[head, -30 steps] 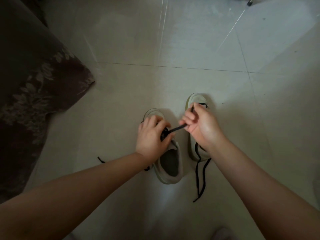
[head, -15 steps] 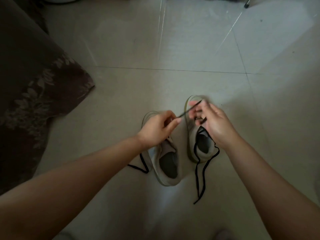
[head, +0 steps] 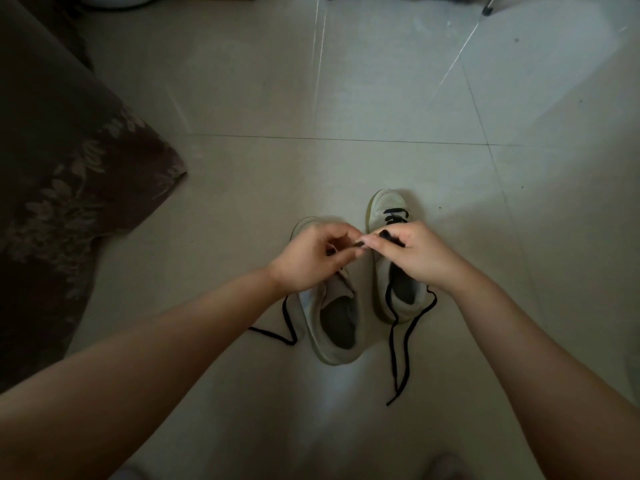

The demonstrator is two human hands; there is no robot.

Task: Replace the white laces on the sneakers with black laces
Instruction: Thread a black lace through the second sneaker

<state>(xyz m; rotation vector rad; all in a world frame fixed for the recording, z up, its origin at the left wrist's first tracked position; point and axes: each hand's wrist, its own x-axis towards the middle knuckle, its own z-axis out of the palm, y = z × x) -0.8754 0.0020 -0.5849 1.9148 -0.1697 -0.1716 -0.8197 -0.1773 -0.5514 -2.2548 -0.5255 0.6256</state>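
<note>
Two pale sneakers stand side by side on the tiled floor, toes pointing away from me. The left sneaker (head: pixel 332 327) has a black lace (head: pixel 287 320) trailing off its left side. The right sneaker (head: pixel 388 206) shows black lacing near its toe, and its loose black lace (head: pixel 398 358) runs down toward me. My left hand (head: pixel 308 258) hovers over the left sneaker's front and pinches a black lace tip. My right hand (head: pixel 412 251) is over the right sneaker's middle, with its fingers pinching the black lace where the two hands meet. No white lace is visible.
A dark floral cloth (head: pixel 65 188) covers the left side and reaches the floor. Pale floor tiles (head: pixel 346 98) stretch ahead. A pale basin edge (head: pixel 114 0) and a dark furniture foot (head: pixel 487 9) sit at the top edge.
Both hands have come together between the sneakers, pinching the lace tip. My right hand slid back off the right sneaker's toe, uncovering its black lacing. The left lace now trails beside the left sneaker.
</note>
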